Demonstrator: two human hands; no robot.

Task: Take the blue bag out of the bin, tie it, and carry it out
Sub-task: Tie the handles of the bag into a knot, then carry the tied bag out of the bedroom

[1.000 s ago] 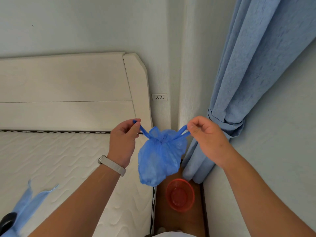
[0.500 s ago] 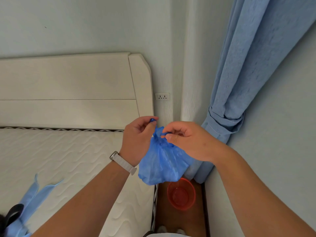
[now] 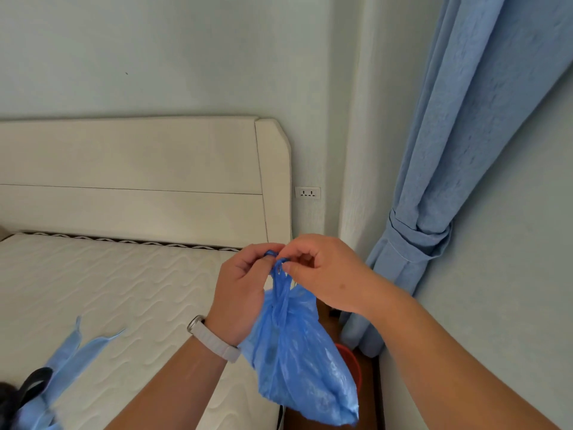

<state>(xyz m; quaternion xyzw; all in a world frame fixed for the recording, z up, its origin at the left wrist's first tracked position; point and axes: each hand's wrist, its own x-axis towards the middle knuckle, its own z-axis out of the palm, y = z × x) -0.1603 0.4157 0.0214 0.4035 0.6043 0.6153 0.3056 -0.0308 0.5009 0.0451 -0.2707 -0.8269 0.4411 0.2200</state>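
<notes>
A blue plastic bag (image 3: pixel 297 361) hangs in the air in front of me, its two handles gathered upward into a twisted neck. My left hand (image 3: pixel 238 293), with a pale watch strap on the wrist, pinches one handle at the top. My right hand (image 3: pixel 322 271) pinches the other handle right beside it, fingertips nearly touching the left ones. The red bin (image 3: pixel 352 366) stands on the wooden floor below, mostly hidden behind the bag; only part of its rim shows.
A bare white mattress (image 3: pixel 108 299) and cream headboard (image 3: pixel 139 178) fill the left. A tied-back blue curtain (image 3: pixel 440 187) hangs at the right, a wall socket (image 3: pixel 307 192) between. Light blue straps (image 3: pixel 71 349) and a dark object lie at the lower left.
My hands, spread wide apart with the handles pulled taut a second ago, have come together above the bag. The bag now hangs lower and covers most of the bin.
</notes>
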